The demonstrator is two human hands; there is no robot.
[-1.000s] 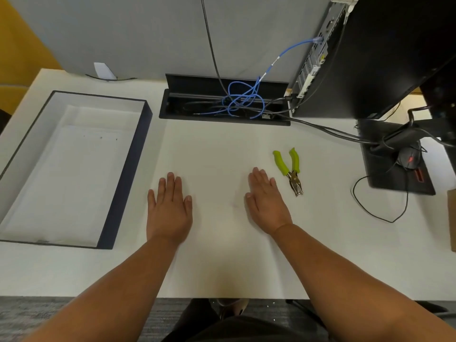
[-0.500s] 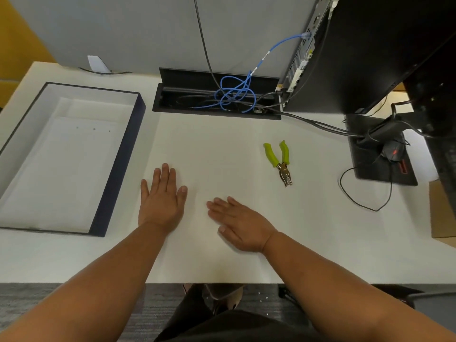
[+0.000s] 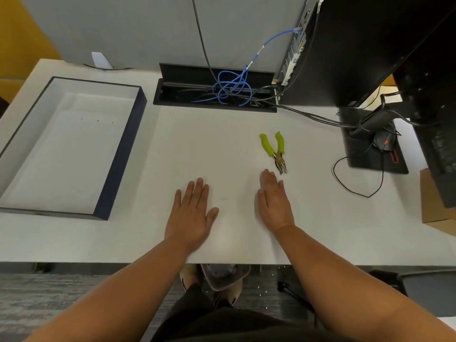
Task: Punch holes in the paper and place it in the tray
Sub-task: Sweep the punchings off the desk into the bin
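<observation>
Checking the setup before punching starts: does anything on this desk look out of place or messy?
Mostly tidy. The blue cable is bunched in a loose tangle in the open cable trough, and a thin black cord loops across the desk. The hole punch lies untouched beyond the right hand.

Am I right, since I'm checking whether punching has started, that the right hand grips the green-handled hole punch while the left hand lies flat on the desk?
Not quite. The head view shows the right hand open, just short of the green-handled hole punch, not gripping it. The left hand does lie flat on the desk.
</observation>
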